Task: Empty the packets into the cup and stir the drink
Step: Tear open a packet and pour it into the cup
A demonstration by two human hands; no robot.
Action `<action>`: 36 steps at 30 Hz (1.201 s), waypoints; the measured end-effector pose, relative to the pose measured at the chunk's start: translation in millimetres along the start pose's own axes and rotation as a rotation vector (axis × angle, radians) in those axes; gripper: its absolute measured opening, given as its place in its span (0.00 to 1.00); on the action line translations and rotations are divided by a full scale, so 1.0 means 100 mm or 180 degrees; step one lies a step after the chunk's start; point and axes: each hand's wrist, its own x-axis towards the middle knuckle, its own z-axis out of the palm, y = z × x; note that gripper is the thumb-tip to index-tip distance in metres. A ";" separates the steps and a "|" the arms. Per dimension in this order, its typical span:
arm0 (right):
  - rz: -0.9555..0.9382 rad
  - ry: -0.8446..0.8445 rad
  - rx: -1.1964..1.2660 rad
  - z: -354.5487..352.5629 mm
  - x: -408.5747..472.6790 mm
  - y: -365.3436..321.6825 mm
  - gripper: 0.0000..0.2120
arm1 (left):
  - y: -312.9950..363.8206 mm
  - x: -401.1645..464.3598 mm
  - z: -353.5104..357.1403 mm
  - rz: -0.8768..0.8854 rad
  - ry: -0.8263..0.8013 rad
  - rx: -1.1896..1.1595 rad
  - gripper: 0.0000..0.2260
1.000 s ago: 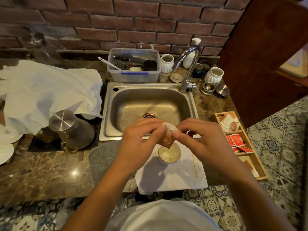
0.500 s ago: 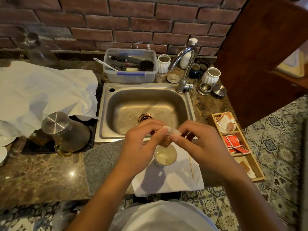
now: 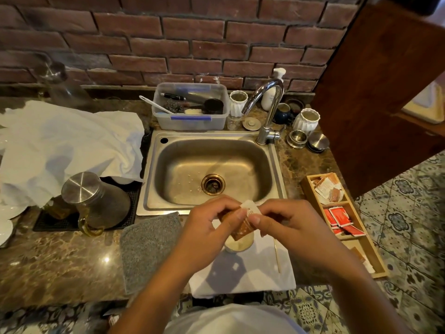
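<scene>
A brown packet point(image 3: 243, 227) is pinched at its top between the fingers of the left hand point(image 3: 212, 227) and right hand point(image 3: 289, 225), held just above the cup point(image 3: 238, 244) on the white cloth point(image 3: 252, 273) near the sink point(image 3: 212, 169).

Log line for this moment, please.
both hands: left hand and right hand pinch packet | over cup | stir stick on napkin
</scene>
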 end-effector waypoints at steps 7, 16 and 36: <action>0.0044 -0.0020 0.0051 -0.04 0.00 -0.01 0.02 | 0.00 0.00 0.01 -0.0315 -0.0580 -0.0038 0.08; 0.0116 -0.0567 0.0241 -0.09 0.01 -0.02 0.02 | 0.07 0.00 -0.03 -0.0532 -0.0862 -0.0287 0.08; -0.0504 -0.0304 0.0029 -0.06 0.03 -0.01 0.08 | 0.12 0.03 0.05 -0.0634 -0.0561 -0.0989 0.07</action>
